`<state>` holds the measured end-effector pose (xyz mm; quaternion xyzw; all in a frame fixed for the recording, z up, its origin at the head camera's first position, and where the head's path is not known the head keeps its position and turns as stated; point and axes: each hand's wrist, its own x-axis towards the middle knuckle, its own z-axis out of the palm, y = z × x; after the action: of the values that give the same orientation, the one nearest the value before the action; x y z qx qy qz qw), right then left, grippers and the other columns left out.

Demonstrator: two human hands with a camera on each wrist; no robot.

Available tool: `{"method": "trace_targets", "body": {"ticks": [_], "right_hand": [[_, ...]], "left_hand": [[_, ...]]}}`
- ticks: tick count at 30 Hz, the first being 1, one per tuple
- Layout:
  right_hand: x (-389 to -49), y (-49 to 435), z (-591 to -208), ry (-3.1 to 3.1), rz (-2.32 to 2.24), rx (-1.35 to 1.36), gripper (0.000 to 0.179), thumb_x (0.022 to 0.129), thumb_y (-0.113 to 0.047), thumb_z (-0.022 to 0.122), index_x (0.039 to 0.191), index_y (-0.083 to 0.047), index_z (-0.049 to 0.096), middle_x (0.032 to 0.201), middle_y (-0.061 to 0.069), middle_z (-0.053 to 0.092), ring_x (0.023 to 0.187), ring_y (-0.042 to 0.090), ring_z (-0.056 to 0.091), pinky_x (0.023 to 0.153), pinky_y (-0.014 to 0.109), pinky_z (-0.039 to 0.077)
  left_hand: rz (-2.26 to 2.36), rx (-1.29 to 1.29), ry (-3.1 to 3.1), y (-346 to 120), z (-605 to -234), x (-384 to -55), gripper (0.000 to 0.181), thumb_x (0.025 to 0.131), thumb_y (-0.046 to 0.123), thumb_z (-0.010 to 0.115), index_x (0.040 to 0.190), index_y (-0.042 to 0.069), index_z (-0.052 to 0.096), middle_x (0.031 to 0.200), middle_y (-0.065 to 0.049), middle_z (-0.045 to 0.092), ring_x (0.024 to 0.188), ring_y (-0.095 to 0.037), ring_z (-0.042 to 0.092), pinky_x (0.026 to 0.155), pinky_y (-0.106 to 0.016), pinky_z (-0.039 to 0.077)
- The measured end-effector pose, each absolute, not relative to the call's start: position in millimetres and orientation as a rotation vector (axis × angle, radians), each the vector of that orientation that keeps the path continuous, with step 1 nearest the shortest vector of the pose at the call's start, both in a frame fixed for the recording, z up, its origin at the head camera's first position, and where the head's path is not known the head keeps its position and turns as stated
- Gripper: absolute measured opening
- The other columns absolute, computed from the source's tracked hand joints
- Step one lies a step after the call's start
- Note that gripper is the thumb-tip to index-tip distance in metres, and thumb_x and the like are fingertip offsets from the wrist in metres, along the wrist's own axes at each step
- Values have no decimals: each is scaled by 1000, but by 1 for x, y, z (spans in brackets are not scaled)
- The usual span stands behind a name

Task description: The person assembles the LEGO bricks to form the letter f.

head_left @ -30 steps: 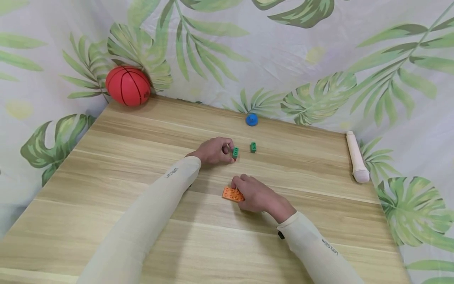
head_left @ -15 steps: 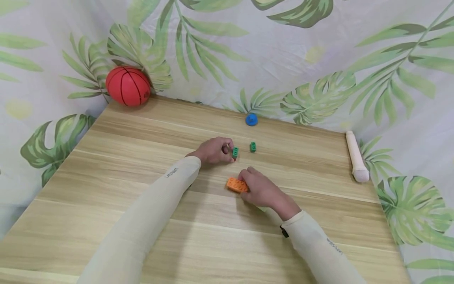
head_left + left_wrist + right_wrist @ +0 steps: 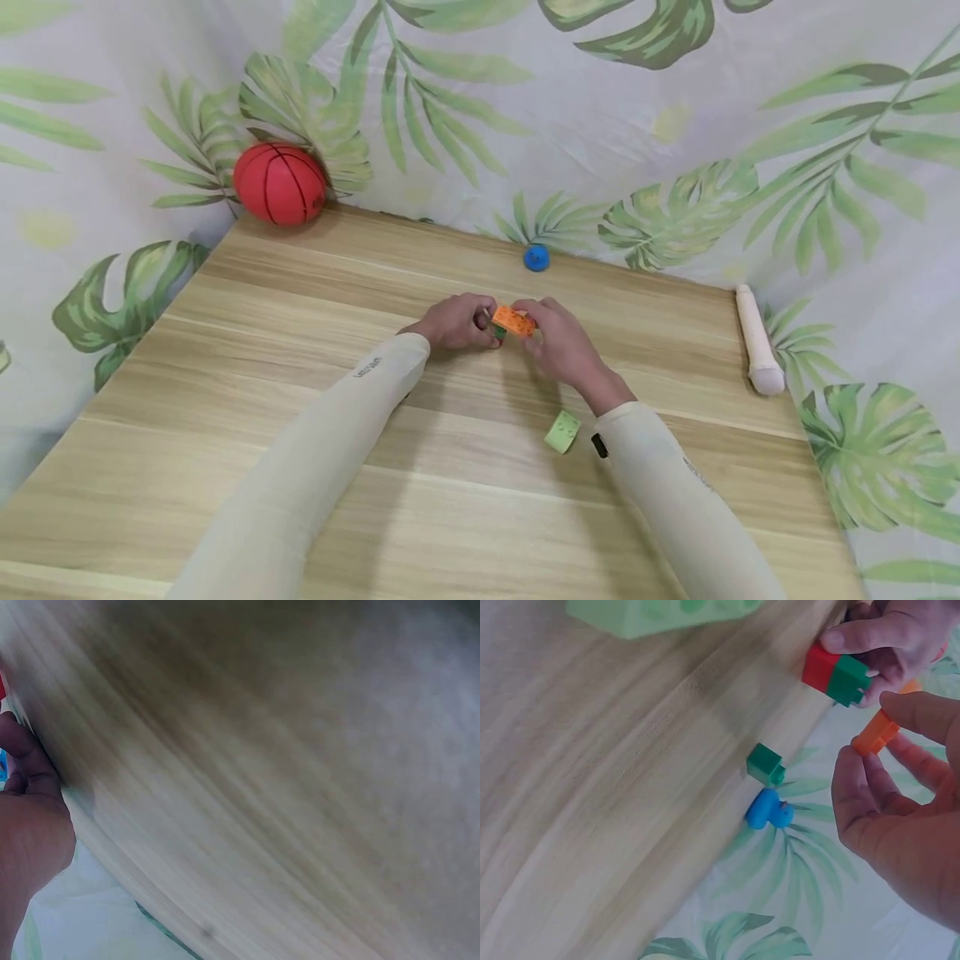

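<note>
My left hand (image 3: 453, 322) grips a two-brick stack: a red toy brick (image 3: 820, 665) below and a small green brick (image 3: 847, 681) on top of it. An orange studded brick (image 3: 513, 321) is pinched between the fingertips and thumb of my right hand (image 3: 564, 346). In the head view the orange brick overlaps the top of the green one. The right wrist view shows the orange brick held close beside the green studs. Only part of my left hand (image 3: 34, 817) enters the left wrist view, and the stack is hidden there.
A second small green brick (image 3: 765, 763) stands near a blue duck (image 3: 536, 257) toward the table's back edge. A light green studded brick (image 3: 562, 432) lies by my right forearm. A red ball (image 3: 280, 183) sits at the back left, a pale toy microphone (image 3: 757, 342) at the right edge.
My right hand has lifted the orange brick and moved it away from me to the left hand's stack. The light green brick, covered before, now shows. My left hand keeps its hold.
</note>
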<state>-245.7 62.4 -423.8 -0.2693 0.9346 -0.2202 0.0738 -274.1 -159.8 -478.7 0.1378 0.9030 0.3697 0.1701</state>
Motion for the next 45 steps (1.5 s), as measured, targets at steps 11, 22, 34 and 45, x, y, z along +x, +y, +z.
{"method": "trace_targets", "body": {"ticks": [11, 22, 34, 45], "right_hand": [[-257, 55, -438, 2819, -586, -787, 52, 98, -4, 76, 148, -10, 64, 127, 18, 64, 114, 32, 62, 105, 47, 54], [-259, 54, -435, 2825, -563, -790, 48, 94, 0, 77, 141, -9, 71, 122, 19, 65, 112, 33, 63, 104, 47, 55], [-260, 49, -435, 2828, -502, -819, 50, 91, 6, 74, 139, -10, 72, 117, 17, 68, 105, 30, 62, 96, 44, 55], [-263, 47, -430, 2818, -482, -789, 48, 91, 7, 75, 136, -9, 74, 117, 16, 70, 103, 28, 61, 97, 42, 56]], "left_hand": [[1054, 442, 2588, -159, -480, -274, 27, 91, 26, 88, 98, 17, 64, 86, 3, 58, 81, -17, 51, 77, -33, 39], [1067, 448, 2578, -158, -482, -277, 27, 89, 25, 90, 99, 18, 66, 88, 4, 60, 83, -17, 52, 77, -33, 39], [1145, 432, 2487, -163, -479, -274, 32, 91, 23, 88, 113, 14, 68, 98, -2, 68, 87, -16, 58, 81, -30, 45], [1550, 354, 2248, -172, -478, -269, 32, 98, 15, 80, 124, 5, 63, 102, -7, 68, 75, -20, 58, 60, -24, 48]]}}
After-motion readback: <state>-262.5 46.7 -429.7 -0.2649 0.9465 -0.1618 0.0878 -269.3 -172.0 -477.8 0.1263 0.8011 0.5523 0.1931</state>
